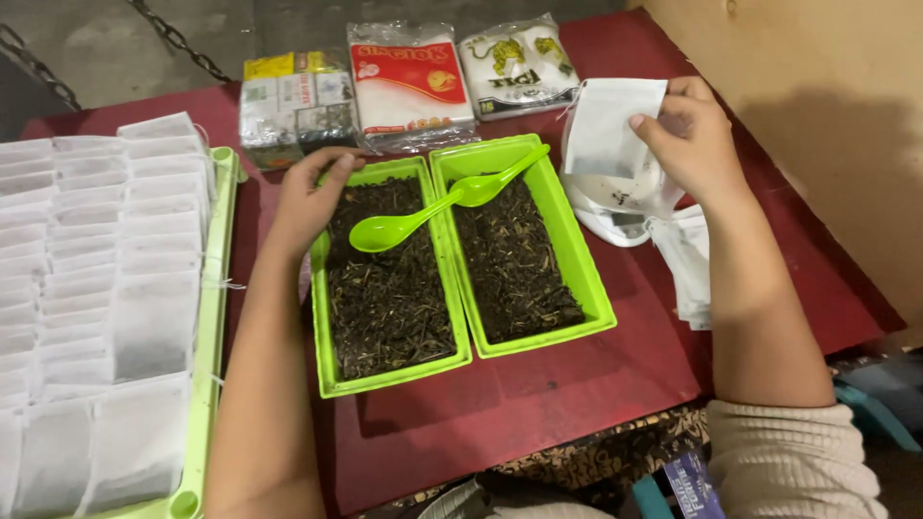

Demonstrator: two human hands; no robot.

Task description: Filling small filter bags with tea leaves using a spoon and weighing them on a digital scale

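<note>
white filter bag, held up over the right end of the dark red table, is pinched at its upper edge between thumb and fingers of the right hand; a few dark specks show at the bag's bottom.

the table carries everything else. at the far left a long green tray is packed with rows of filled white bags, overlapping like shingles. in the middle sit two bright green tubs side by side and touching, the left tub and the right tub, each holding dark loose tea leaves. behind them three sealed packets lie in a row along the table's back edge. just beside the right tub, a loose heap of empty white bags lies under and below the held bag.

the left hand rests at the far left corner of the left tub, fingers curled loosely over its rim and into the leaves, gripping nothing that can be made out. two green spoons lie across the tubs, one bowl over the left tub, the other over the divide.
</note>
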